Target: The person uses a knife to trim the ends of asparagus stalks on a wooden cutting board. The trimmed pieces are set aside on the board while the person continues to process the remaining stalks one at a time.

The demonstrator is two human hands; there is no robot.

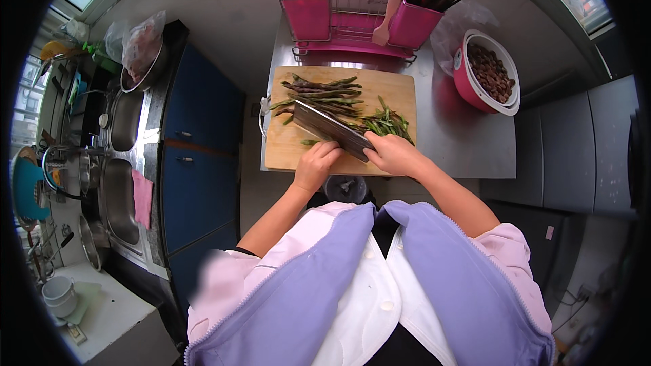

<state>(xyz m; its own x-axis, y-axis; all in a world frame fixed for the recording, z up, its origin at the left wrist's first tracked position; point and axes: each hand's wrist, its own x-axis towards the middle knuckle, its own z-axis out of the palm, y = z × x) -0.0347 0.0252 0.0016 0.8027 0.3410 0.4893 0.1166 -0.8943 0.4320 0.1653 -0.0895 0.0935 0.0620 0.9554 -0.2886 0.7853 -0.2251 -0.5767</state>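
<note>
My right hand grips the handle end of a cleaver, whose broad blade slants up to the left across a wooden cutting board. Close to the blade's lower side, my left hand bends its fingers over a green bean, one end of which sticks out; the rest is hidden. Long purple-green beans lie in a loose row on the far left of the board. Thin slanted bean slices are heaped at its right, beyond my right hand.
Behind the board stands a pink dish rack with spoons and black chopsticks. A red-and-white bowl of brown pieces sits at the steel table's right. Beneath the front edge is a lined bin. Sinks lie left.
</note>
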